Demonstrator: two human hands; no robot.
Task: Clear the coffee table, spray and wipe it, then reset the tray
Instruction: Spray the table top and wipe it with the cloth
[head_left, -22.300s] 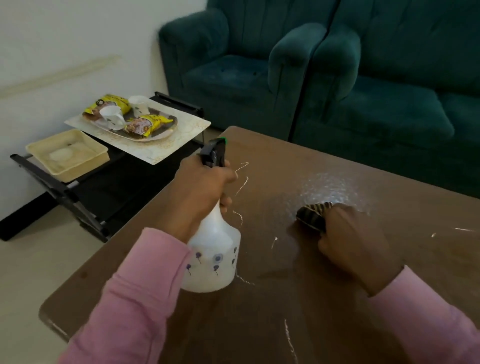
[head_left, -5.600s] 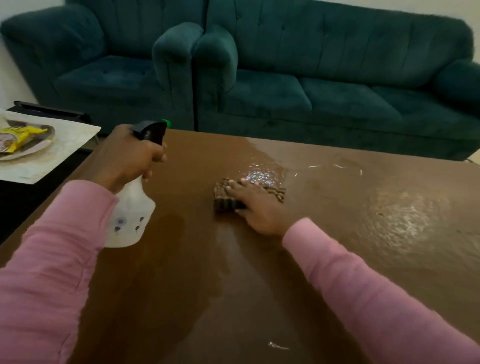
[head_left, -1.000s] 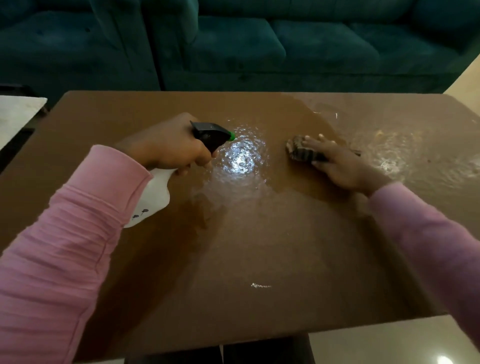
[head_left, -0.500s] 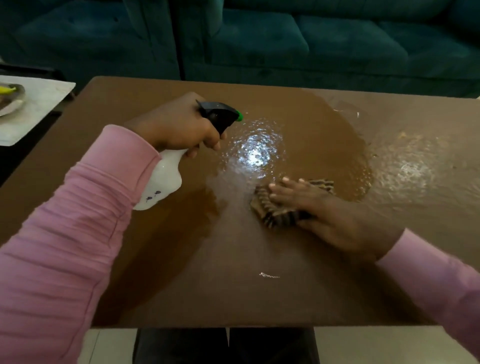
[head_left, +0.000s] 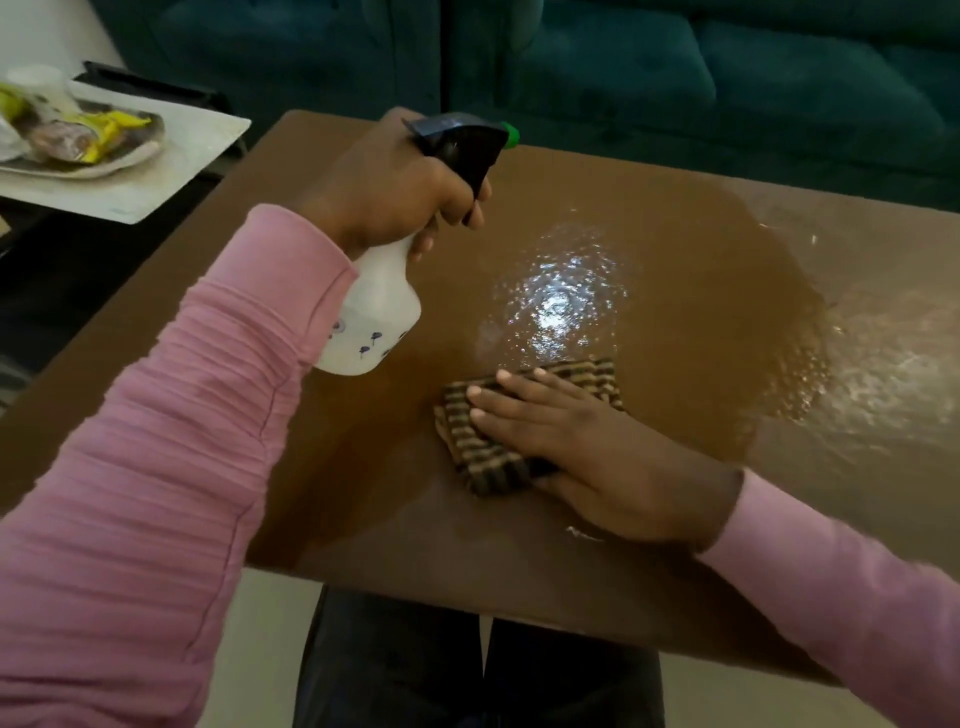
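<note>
The brown coffee table (head_left: 649, 587) fills the middle of the head view, its top wet and shiny around a bright patch (head_left: 561, 301). My left hand (head_left: 384, 192) grips the neck of a white spray bottle (head_left: 371, 322) with a black trigger head and green nozzle tip, held above the table's left part. My right hand (head_left: 587, 441) lies flat, fingers spread, pressing a brown striped cloth (head_left: 483, 457) onto the table near its front edge. The tray (head_left: 109, 161) with yellow snack packets and a white cup sits off the table at the upper left.
The tray rests on a pale board (head_left: 156, 192) over a black stand to the left of the table. A dark teal sofa (head_left: 675, 78) runs along the table's far side. My dark-trousered legs (head_left: 467, 665) show below the table's front edge, over a pale floor.
My right hand has slid the cloth a little toward the front left of the table. The view has swung left, bringing the tray into sight. My left hand still holds the bottle.
</note>
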